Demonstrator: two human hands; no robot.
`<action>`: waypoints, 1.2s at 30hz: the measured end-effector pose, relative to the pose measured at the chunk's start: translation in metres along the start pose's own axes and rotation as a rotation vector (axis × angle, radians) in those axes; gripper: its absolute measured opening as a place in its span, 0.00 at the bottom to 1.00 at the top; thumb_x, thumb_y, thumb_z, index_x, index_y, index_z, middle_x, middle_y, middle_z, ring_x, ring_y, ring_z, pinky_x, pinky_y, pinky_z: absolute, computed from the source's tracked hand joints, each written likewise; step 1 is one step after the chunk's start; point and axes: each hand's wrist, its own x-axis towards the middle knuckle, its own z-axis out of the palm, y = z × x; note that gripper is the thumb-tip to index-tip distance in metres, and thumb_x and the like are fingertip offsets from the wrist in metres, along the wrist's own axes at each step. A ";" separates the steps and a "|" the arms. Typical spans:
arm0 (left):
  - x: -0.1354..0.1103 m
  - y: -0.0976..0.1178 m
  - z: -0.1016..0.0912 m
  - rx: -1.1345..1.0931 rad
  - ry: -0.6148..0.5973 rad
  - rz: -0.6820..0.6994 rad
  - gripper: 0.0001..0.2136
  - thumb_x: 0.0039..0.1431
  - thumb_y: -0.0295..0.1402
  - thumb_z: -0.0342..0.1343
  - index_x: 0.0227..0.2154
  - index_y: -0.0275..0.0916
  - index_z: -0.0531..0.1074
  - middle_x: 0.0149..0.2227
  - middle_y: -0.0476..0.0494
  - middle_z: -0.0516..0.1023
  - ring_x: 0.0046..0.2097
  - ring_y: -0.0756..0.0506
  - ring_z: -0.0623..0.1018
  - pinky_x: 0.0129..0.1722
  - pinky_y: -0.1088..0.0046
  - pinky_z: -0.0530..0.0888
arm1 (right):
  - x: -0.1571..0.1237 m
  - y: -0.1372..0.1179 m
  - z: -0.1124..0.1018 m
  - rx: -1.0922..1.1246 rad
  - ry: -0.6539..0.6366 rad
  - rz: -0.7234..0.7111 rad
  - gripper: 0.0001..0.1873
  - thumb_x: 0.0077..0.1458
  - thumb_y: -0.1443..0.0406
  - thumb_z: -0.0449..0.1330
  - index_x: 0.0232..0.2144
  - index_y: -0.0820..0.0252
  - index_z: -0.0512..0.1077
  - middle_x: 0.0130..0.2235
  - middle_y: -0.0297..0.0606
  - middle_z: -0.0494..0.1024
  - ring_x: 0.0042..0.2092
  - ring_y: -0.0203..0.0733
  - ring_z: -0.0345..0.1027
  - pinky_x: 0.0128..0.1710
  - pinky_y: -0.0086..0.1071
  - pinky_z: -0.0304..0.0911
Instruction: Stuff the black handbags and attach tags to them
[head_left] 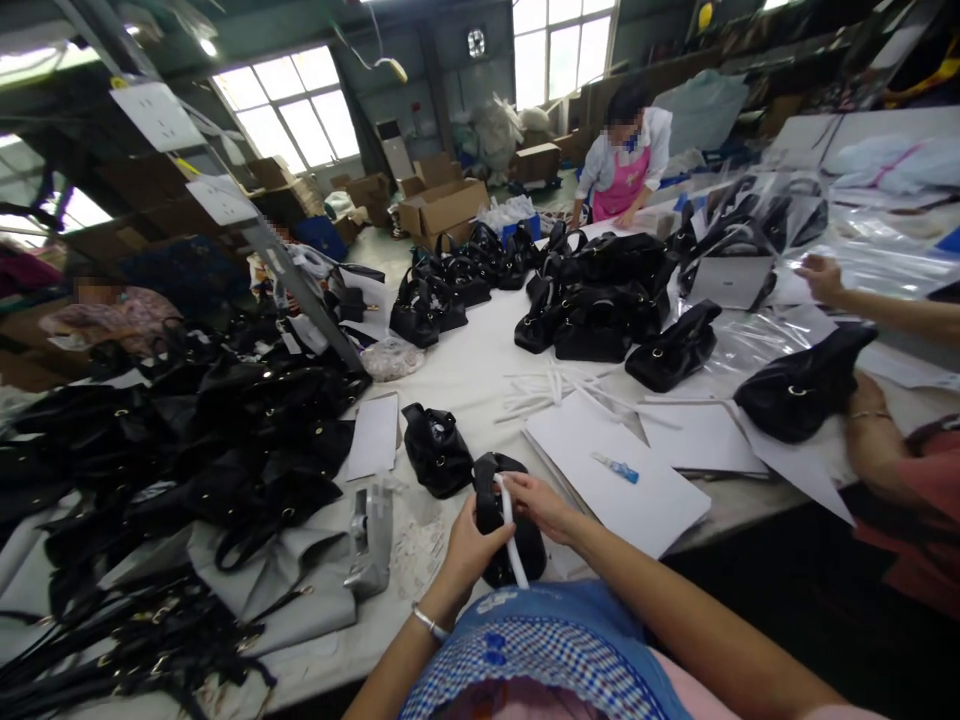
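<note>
My left hand (pixel 471 548) is closed round a small black bag (pixel 504 520) held just above the table's near edge. My right hand (pixel 538 503) pinches a white strip (pixel 512 540) against the top of the same bag. The strip curves down over the bag's front. A second small black bag (pixel 437 450) lies on the table just beyond, to the left.
A heap of black bags and straps (pixel 187 450) fills the left of the white table (pixel 480 350). White paper sheets (pixel 615 470) with a small blue tube (pixel 616 467) lie to the right. A grey tool (pixel 369 535) lies at left. Other people work at the right and far end.
</note>
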 end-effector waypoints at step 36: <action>0.053 -0.076 0.026 0.355 0.286 0.267 0.06 0.58 0.32 0.58 0.38 0.42 0.76 0.40 0.48 0.78 0.42 0.46 0.76 0.40 0.73 0.70 | -0.063 -0.037 -0.047 -0.778 0.054 0.142 0.28 0.56 0.53 0.59 0.57 0.55 0.67 0.33 0.34 0.73 0.24 0.29 0.50 0.22 0.27 0.49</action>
